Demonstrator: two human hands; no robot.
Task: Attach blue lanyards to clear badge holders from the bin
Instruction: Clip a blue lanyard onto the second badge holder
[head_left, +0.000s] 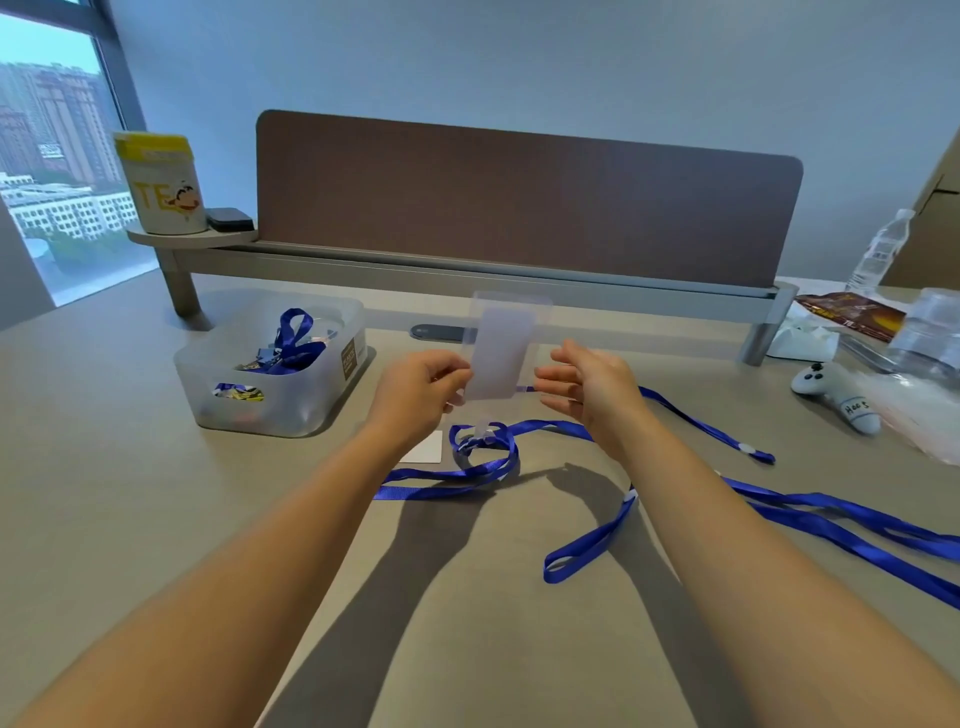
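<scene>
This is an office, high up in a building: a flat beige desk (130, 467) carries a brown fabric privacy divider (524, 202) on a grey metal rail. A floor-to-ceiling window (47, 156) at the left looks out over city tower blocks below.

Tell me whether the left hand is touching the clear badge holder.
Touching. The head view shows the left hand pinching the lower left edge of the clear badge holder, which is held upright above the desk.
</scene>
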